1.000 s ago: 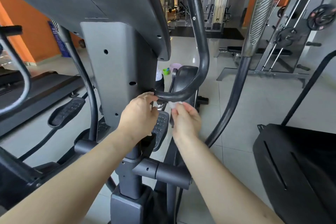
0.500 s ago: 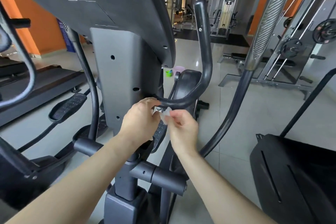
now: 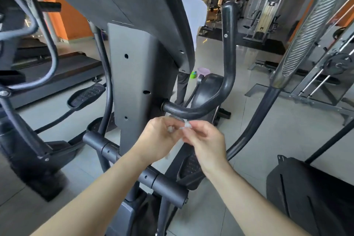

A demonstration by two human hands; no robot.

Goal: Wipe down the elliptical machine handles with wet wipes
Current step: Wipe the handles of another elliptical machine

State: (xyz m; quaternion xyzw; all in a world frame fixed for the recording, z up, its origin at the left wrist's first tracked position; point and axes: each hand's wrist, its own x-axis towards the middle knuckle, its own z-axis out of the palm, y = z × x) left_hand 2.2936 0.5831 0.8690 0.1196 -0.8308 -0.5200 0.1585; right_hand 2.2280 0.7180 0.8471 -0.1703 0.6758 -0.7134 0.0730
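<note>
Dropped off the curved handle (image 3: 226, 74) since a second ago, my left hand (image 3: 159, 138) and right hand (image 3: 206, 140) sit together just beneath it, both pinching the small wet wipe (image 3: 186, 125).

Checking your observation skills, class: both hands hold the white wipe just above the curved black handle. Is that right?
Not quite. The head view shows the left hand and right hand holding the white wipe just below the curved black handle, not above it.
</note>
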